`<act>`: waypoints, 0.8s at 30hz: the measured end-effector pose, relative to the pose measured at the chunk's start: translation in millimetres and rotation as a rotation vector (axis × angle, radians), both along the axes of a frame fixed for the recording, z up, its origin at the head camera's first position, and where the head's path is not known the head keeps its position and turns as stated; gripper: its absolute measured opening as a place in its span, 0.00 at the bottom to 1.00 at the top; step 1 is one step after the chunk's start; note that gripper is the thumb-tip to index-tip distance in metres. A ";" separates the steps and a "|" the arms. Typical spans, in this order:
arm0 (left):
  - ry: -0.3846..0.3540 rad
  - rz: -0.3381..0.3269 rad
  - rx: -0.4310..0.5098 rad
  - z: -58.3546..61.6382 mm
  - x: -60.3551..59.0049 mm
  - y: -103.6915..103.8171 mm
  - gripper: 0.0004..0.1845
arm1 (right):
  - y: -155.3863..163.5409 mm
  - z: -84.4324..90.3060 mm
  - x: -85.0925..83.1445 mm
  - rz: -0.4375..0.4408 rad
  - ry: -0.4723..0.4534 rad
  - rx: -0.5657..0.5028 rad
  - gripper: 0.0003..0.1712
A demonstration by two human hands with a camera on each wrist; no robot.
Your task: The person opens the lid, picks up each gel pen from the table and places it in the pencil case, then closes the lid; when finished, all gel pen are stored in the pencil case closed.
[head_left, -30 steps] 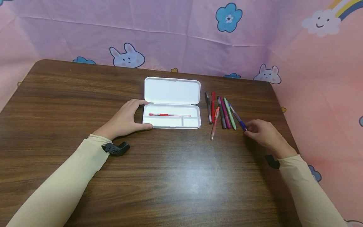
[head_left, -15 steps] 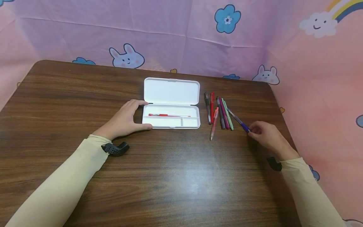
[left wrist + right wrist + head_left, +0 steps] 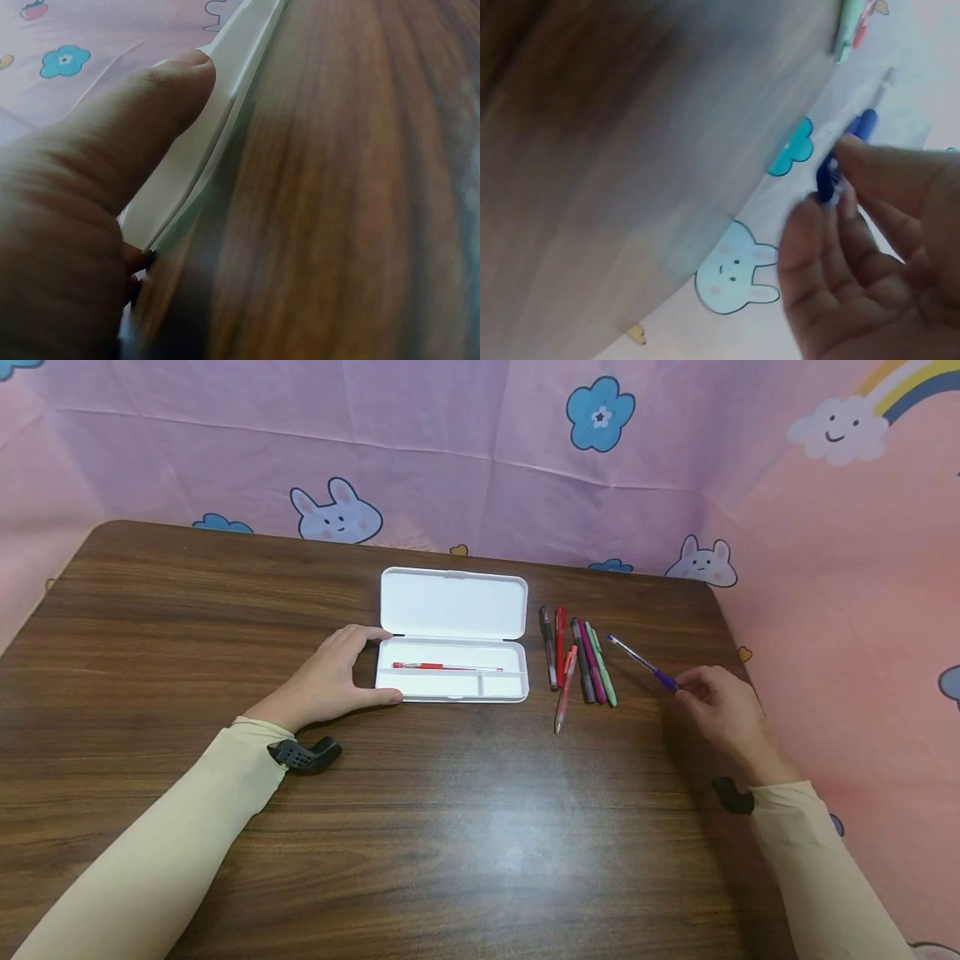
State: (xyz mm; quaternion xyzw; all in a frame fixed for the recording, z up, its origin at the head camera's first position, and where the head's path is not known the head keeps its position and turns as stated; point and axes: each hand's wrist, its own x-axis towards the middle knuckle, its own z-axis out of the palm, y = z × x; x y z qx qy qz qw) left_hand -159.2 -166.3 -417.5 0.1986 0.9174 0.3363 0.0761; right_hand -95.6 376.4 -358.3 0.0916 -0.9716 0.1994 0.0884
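A white pencil case [image 3: 453, 635] lies open on the brown table [image 3: 420, 827], its lid [image 3: 453, 602] folded back, with one red pen [image 3: 447, 667] in its long compartment. My left hand [image 3: 330, 681] holds the case's left end, thumb [image 3: 142, 142] along its front edge [image 3: 217, 142]. To the right, my right hand [image 3: 723, 710] pinches a blue pen [image 3: 643, 663] by its grip end [image 3: 832, 176] and holds it lifted off the table, tip pointing up-left. A row of several pens [image 3: 576, 662] lies between the case and that hand.
A pink cloth with bunnies and flowers [image 3: 600, 410] walls the table at the back and right. The table's right edge [image 3: 738, 643] runs close behind my right hand. Bare wood fills the near half of the table.
My right hand has picked the blue pen out of the row and raised it up and to the right. The left hand and the case have stayed put.
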 end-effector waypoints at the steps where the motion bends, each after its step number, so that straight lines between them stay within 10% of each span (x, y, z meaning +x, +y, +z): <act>1: 0.001 0.001 0.000 0.0 0.1 -0.2 0.54 | -1.9 1.1 -0.8 0.004 0.034 -0.006 0.07; 24: 0.015 -0.005 0.000 -0.6 0.7 -0.2 0.54 | -107.7 24.6 -32.7 0.204 0.265 -0.209 0.08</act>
